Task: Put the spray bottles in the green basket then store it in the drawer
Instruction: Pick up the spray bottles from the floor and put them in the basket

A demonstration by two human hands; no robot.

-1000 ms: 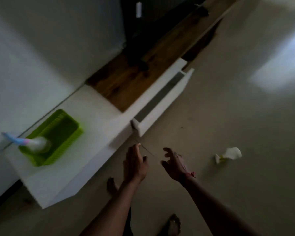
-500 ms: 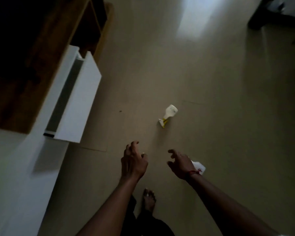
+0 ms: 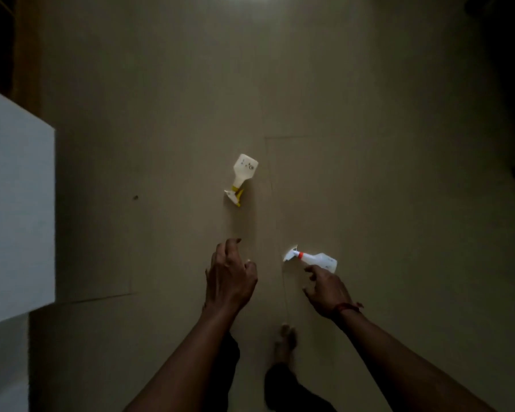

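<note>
Two white spray bottles lie on the beige floor. The one with a yellow trigger (image 3: 242, 177) lies ahead of me, near the middle of the view. The one with an orange collar (image 3: 315, 259) lies closer, to the right. My right hand (image 3: 327, 289) hovers just below that bottle, fingers spread and empty, fingertips close to it. My left hand (image 3: 230, 278) hangs loosely curled and empty, below the yellow-trigger bottle and well apart from it. The green basket is out of view.
The white front of the open drawer (image 3: 15, 209) fills the left edge. Dark wooden furniture (image 3: 0, 40) sits at the top left. My bare foot (image 3: 284, 343) stands on the floor between my arms.
My view has swung right, away from the cabinet and the basket, down to the floor. Both bottles now show, and my right hand has come close to the orange-collar bottle.
</note>
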